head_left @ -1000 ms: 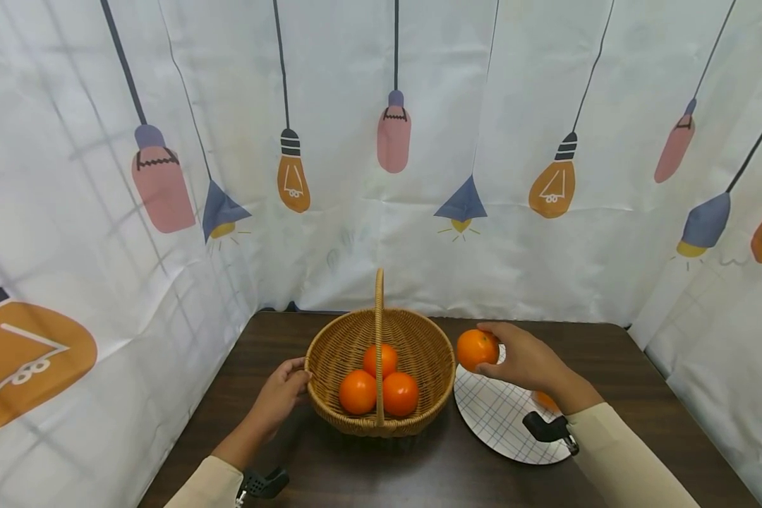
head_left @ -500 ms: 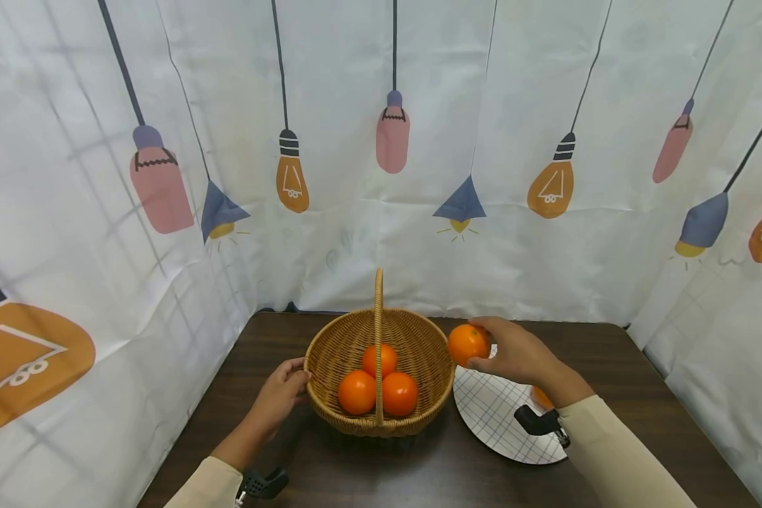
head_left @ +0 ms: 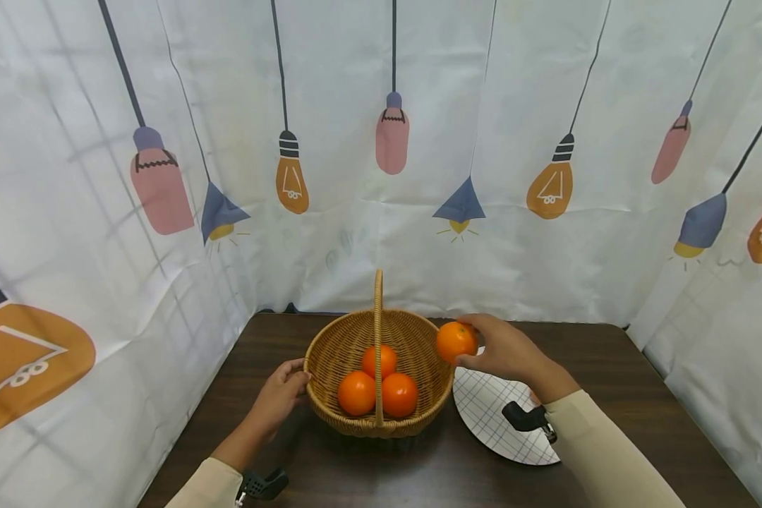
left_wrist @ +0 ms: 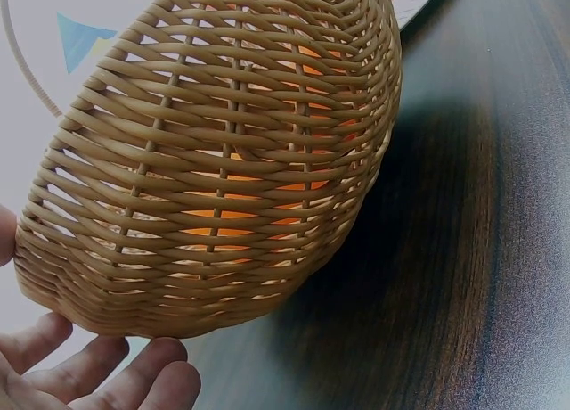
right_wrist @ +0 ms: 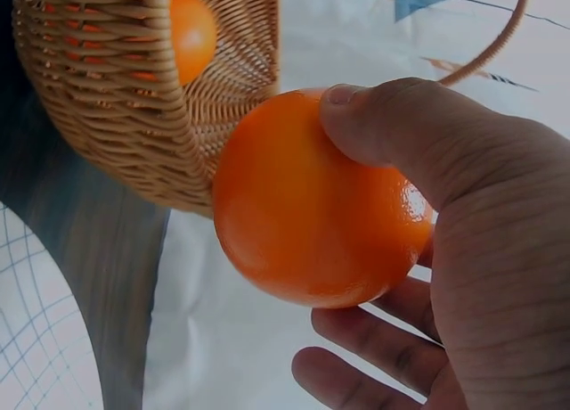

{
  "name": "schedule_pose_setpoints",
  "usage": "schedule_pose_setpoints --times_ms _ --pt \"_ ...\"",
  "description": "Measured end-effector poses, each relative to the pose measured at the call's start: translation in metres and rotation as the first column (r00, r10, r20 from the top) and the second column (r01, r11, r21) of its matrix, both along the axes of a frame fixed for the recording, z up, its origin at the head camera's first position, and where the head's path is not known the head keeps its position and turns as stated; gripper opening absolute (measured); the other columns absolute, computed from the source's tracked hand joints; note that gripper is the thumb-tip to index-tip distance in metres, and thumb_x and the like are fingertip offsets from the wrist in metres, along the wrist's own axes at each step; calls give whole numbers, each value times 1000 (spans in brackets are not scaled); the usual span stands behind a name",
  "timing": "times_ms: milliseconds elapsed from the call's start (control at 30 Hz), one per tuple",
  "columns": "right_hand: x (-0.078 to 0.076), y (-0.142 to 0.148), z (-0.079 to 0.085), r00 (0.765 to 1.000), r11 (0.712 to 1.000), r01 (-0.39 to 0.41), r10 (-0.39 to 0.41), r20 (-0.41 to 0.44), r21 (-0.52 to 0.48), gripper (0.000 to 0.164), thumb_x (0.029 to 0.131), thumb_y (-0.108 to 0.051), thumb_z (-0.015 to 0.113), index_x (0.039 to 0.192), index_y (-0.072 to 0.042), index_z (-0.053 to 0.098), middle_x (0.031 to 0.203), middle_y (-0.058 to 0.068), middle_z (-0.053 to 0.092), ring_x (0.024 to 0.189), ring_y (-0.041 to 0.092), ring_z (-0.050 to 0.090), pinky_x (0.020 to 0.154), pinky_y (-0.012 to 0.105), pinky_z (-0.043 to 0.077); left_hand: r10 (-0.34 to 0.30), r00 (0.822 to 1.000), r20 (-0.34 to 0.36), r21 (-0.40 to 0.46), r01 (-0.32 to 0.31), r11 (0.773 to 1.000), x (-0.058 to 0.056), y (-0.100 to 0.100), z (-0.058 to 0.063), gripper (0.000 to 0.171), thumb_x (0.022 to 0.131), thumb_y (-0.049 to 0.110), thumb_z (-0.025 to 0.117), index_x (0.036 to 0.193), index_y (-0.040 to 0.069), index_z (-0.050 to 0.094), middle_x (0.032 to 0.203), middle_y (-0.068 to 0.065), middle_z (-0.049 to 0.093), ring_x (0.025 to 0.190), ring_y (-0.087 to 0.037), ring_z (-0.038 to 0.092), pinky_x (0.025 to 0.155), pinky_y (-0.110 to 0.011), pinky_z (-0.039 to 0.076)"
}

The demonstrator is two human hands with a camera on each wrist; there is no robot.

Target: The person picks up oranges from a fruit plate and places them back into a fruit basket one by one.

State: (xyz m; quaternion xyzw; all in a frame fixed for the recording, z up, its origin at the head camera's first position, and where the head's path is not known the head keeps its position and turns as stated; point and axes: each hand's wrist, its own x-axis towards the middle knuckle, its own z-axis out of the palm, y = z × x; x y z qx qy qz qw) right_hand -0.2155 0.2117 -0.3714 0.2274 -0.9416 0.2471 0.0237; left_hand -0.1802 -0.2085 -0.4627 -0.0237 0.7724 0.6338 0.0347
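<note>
In the head view my right hand [head_left: 508, 349] holds an orange [head_left: 455, 342] at the right rim of a wicker basket [head_left: 333, 353]. The right wrist view shows the thumb on one side of this orange and fingers on the other, with the basket's wall close behind it. My left hand [head_left: 278, 396] grips the basket's left rim, its fingertips [left_wrist: 165, 352] against the weave in the left wrist view. Inside the basket sit three oranges [head_left: 399, 394], grouped under the tall arched handle [head_left: 378, 303].
A white plate [head_left: 492, 427] with a blue grid pattern lies right of the basket, partly under my right forearm. Another orange [head_left: 535, 397] on it is mostly hidden by my wrist. Behind the dark wooden table [head_left: 419, 473] hangs a white curtain [head_left: 368, 240] printed with lamps.
My right hand has carried the orange leftward and slightly up, from over the plate to the basket's right rim. The left hand and the basket have stayed in place.
</note>
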Motion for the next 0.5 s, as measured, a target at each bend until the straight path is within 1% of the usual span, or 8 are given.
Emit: schedule_pose_setpoints --times_ms 167,300,500 --pt "-3 -6 -2 1000 1000 -18 17 -13 -8 74 83 -40 85 145 -10 56 140 6 59 112 24 62 91 47 54 16 1000 8 1 -16 1000 -1 0 -1 47 104 17 51 147 -3 43 131 -26 59 116 -38 63 94 -56 53" --pt "-4 -10 -3 999 999 -38 38 -19 -10 73 85 -39 84 145 -8 56 142 8 58 114 25 61 92 47 53 15 1000 11 6 -15 1000 0 0 0 47 105 17 52 147 -3 43 132 -26 59 116 -37 63 95 -56 52" --pt "-3 -13 -1 999 999 -35 35 -10 -20 73 86 -39 83 146 -9 55 143 7 57 115 25 61 93 48 53 13 1000 10 2 -13 1000 0 0 0 48 105 18 52 147 -2 43 132 -26 59 116 -36 63 94 -56 53"
